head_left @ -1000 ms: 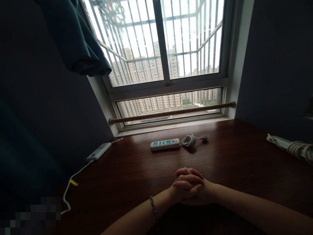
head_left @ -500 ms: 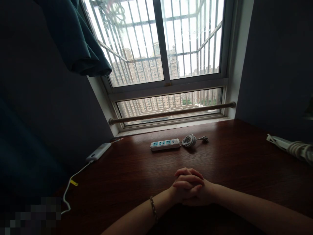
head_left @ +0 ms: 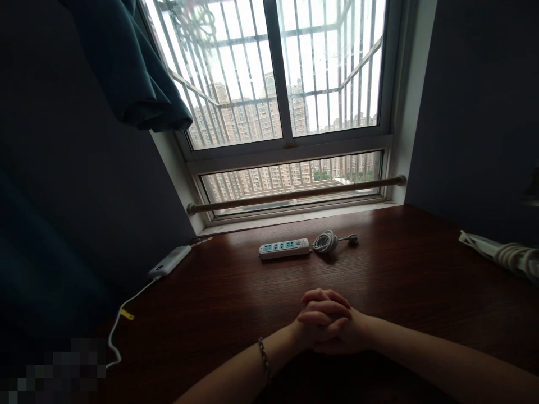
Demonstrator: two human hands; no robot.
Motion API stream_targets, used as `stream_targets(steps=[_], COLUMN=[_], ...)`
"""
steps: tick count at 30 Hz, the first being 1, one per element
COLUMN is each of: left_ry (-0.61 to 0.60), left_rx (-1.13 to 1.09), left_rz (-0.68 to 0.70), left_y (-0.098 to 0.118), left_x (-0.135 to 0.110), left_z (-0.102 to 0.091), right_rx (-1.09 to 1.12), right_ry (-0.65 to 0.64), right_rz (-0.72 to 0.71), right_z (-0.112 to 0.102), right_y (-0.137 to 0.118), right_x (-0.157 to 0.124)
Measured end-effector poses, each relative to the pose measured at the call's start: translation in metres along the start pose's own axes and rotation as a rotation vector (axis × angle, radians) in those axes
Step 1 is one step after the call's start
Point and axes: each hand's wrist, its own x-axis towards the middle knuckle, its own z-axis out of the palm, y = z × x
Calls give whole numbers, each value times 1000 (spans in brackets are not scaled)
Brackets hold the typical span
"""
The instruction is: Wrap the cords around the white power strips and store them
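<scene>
My left hand [head_left: 308, 333], with a dark braided bracelet [head_left: 264, 358] on its wrist, is clasped with my right hand [head_left: 352, 332]. Their fingers are interlaced and closed, with no object showing between them. Both rest on the dark brown wooden table [head_left: 219, 297] near its front. Beyond the hands lies a white power strip [head_left: 284, 248] with blue-green socket panels. Its grey cord [head_left: 325, 242] is coiled beside its right end, and the plug [head_left: 352, 240] points right.
At the left edge sits a white device [head_left: 170, 261] with a white cable [head_left: 113, 331] and a yellow tag [head_left: 127, 314]. A white item wrapped in cord [head_left: 501, 252] lies at the right. Behind the table are a barred window [head_left: 286, 112], a rail [head_left: 295, 194] and a blue curtain [head_left: 138, 84].
</scene>
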Motion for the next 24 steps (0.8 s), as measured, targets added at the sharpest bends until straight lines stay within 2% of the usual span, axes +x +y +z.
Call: stream_targets(steps=[6,13,19,24], left_ry=[-62,35,-11,32], left_rx=[136,-28,36,-8], left_rz=[-6,62,37,7], left_y=[-8,-4,1,1], left_x=[-1,1,1,-2], left_z=[2,0,-2,0], right_rx=[-18,11,15,12], right_ry=[-6,10,10,7], right_rz=[7,1,-12,1], right_z=[1,2,2,0], right_y=[0,1,1,0], right_x=[-1,-1,-1,-1])
